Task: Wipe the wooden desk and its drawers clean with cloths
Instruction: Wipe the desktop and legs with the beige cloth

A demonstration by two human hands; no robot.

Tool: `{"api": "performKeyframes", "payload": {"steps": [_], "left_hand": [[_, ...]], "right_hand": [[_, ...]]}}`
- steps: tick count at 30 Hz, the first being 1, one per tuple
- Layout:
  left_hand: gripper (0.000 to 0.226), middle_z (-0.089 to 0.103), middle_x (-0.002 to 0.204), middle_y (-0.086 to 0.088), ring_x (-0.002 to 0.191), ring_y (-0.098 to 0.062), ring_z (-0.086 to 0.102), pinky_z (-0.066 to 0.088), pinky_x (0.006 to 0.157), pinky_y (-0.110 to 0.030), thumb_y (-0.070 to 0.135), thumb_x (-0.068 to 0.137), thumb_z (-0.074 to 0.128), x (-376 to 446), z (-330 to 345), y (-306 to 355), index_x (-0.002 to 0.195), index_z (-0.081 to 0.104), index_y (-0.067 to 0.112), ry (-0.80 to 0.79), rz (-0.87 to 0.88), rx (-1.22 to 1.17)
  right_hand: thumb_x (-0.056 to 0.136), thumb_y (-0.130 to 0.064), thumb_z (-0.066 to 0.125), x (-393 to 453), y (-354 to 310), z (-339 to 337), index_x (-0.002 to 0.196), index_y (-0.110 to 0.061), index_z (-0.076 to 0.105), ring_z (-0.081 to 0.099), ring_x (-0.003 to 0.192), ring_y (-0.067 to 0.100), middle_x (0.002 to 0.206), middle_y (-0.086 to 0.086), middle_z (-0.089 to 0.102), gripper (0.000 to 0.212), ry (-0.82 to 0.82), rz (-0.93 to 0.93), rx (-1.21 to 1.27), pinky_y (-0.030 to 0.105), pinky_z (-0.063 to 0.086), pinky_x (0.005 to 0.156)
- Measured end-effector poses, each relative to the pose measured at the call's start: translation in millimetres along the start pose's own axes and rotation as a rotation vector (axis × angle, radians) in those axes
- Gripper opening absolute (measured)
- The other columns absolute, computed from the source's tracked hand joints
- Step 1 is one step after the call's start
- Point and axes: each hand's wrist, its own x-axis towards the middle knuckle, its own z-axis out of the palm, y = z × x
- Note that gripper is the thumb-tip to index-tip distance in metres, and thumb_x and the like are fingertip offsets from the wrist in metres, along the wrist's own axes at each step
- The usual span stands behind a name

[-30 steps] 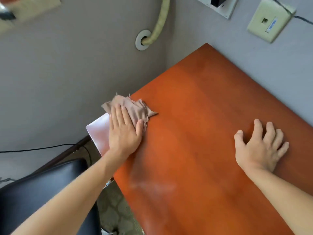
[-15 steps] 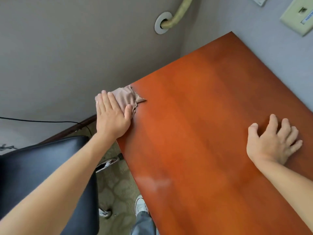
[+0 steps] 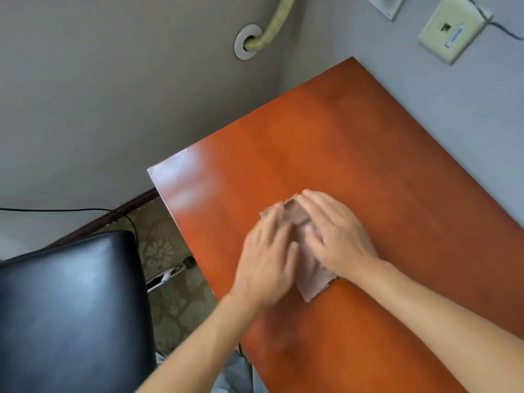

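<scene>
The reddish-brown wooden desk (image 3: 354, 143) fills the right half of the head view, its far left corner catching a bright glare. A crumpled beige cloth (image 3: 310, 275) lies in the middle of the desktop. My left hand (image 3: 268, 260) presses flat on the cloth's left side, fingers spread and blurred by motion. My right hand (image 3: 337, 236) lies flat on the cloth's right side, close against the left hand. Most of the cloth is hidden under both palms. No drawers are in sight.
A black padded chair (image 3: 68, 310) stands left of the desk over patterned carpet. Grey walls meet behind the desk's far corner, with a hose in a wall ring (image 3: 248, 41), a beige socket plate (image 3: 452, 28) and a thin black cable (image 3: 71, 209).
My left hand has dragged the cloth from the desk's far left corner to the middle. My right hand has left its resting spot on the right and come onto the cloth.
</scene>
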Motion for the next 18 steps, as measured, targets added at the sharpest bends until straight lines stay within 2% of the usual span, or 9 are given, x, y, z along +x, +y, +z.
{"api": "performKeyframes", "payload": {"steps": [3,7,8,11,14,16,18], "left_hand": [[0.049,0.034,0.164,-0.017,0.150,-0.037,0.033,0.030,0.119,-0.050,0.033,0.103,0.039,35.8,-42.4,-79.3,0.143,0.049,0.006,0.131,-0.142,0.138],[0.064,0.031,0.163,-0.014,0.149,-0.038,0.026,0.027,0.117,-0.058,0.050,0.102,0.028,73.9,-69.6,-157.8,0.148,0.035,0.008,0.043,-0.326,0.352],[0.068,0.026,0.166,-0.014,0.152,-0.039,0.021,0.025,0.118,-0.058,0.053,0.102,0.026,75.9,-68.6,-164.4,0.154,0.030,0.008,0.035,-0.341,0.374],[0.074,0.020,0.170,-0.013,0.156,-0.036,0.014,0.020,0.121,-0.057,0.055,0.103,0.023,73.6,-58.9,-167.2,0.161,0.022,0.009,0.061,-0.350,0.405],[0.074,0.020,0.171,-0.010,0.157,-0.033,0.013,0.020,0.122,-0.056,0.055,0.103,0.024,73.0,-59.0,-168.9,0.162,0.023,0.011,0.099,-0.344,0.395],[0.070,0.022,0.171,-0.008,0.158,-0.031,0.013,0.017,0.124,-0.054,0.052,0.103,0.026,73.9,-60.1,-171.6,0.161,0.026,0.012,0.131,-0.334,0.374],[0.064,0.024,0.171,-0.004,0.159,-0.026,0.014,0.013,0.127,-0.050,0.042,0.103,0.029,71.0,-59.3,-172.3,0.161,0.032,0.015,0.181,-0.330,0.288]], "right_hand": [[0.103,-0.044,0.039,-16.2,-33.8,33.9,0.161,-0.015,0.027,0.012,0.158,0.022,0.169,0.004,0.022,0.066,-0.182,-0.046,-0.179,0.046,0.015,0.127],[0.106,-0.052,0.025,5.4,-18.9,49.4,0.162,-0.009,0.018,0.007,0.158,0.027,0.170,0.009,0.013,0.071,-0.251,-0.044,-0.312,0.048,0.012,0.127],[0.105,-0.051,0.023,23.0,-6.5,48.1,0.161,-0.007,0.020,0.010,0.158,0.029,0.169,0.012,0.016,0.072,-0.244,-0.005,-0.337,0.047,0.012,0.127],[0.101,-0.051,0.017,90.7,44.4,39.8,0.159,-0.001,0.025,0.017,0.156,0.034,0.166,0.020,0.022,0.077,-0.155,0.266,-0.400,0.048,0.012,0.127],[0.102,-0.050,0.014,167.9,61.1,32.7,0.161,-0.001,0.011,0.001,0.158,0.033,0.169,0.020,0.006,0.077,-0.148,0.528,-0.363,0.048,0.005,0.128],[0.104,-0.046,0.019,207.8,33.5,42.8,0.162,-0.004,0.004,-0.004,0.157,0.033,0.170,0.018,0.001,0.073,-0.124,0.440,-0.344,0.048,0.002,0.128],[0.104,-0.043,0.027,221.4,-16.2,63.8,0.163,-0.010,0.009,0.002,0.157,0.033,0.170,0.016,0.008,0.070,-0.136,0.171,-0.313,0.049,0.004,0.127]]}}
